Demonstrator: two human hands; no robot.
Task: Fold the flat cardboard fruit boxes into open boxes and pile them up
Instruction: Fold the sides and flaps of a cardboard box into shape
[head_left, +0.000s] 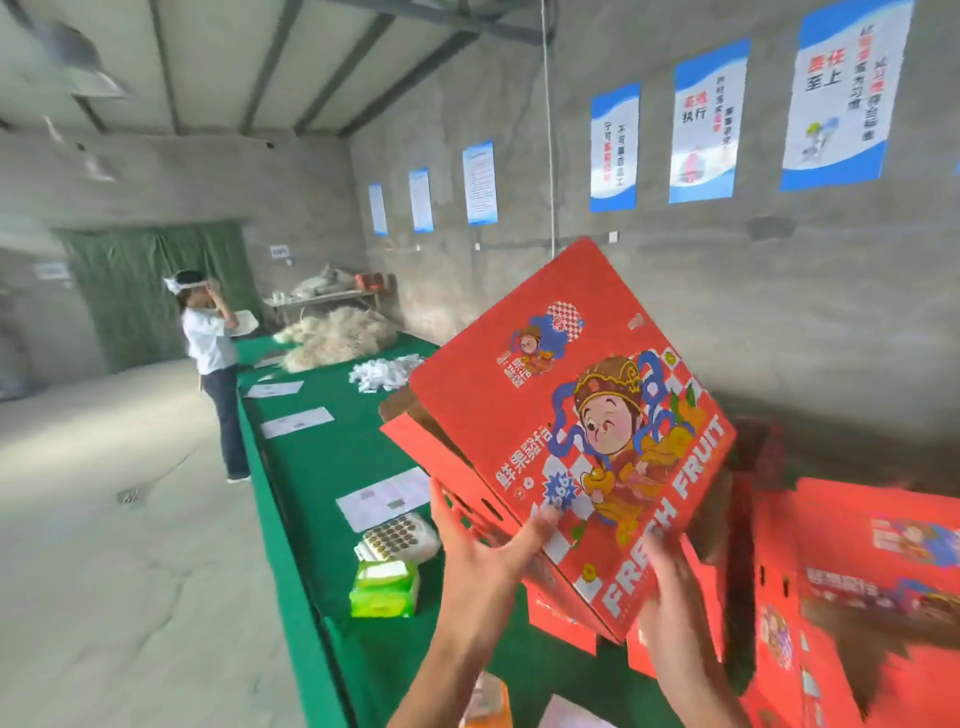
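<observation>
a red fruit box (566, 415), already partly folded up, is being held in the air above the green table (311, 467), tilted on one corner, with its printed face turned toward the camera. it is being gripped at its lower edge by the left hand (483, 561), whose thumb is lying on the printed face while the other fingers are reaching along the side panel with the handle slot. the right hand (670, 597) is being kept at the lower right corner, just under the words "fresh fruit", with the fingers pressed on the cardboard; if they are curled behind the edge cannot be told, because this part is blurred. a pile of red boxes (852, 571) is lying below and to the right, against the wall. a brown flap is hanging loose at the left side of the held box, so the bottom is probably not locked yet. the box is being carried only by one edge, so it could be let slip or be twisted, and a panel could be creased. the loose flap could also be caught on the pile when the box is being put down. a green packet (384, 587) and a tray of small round things (395, 535) are lying near on the table and could be knocked by a swinging corner.
</observation>
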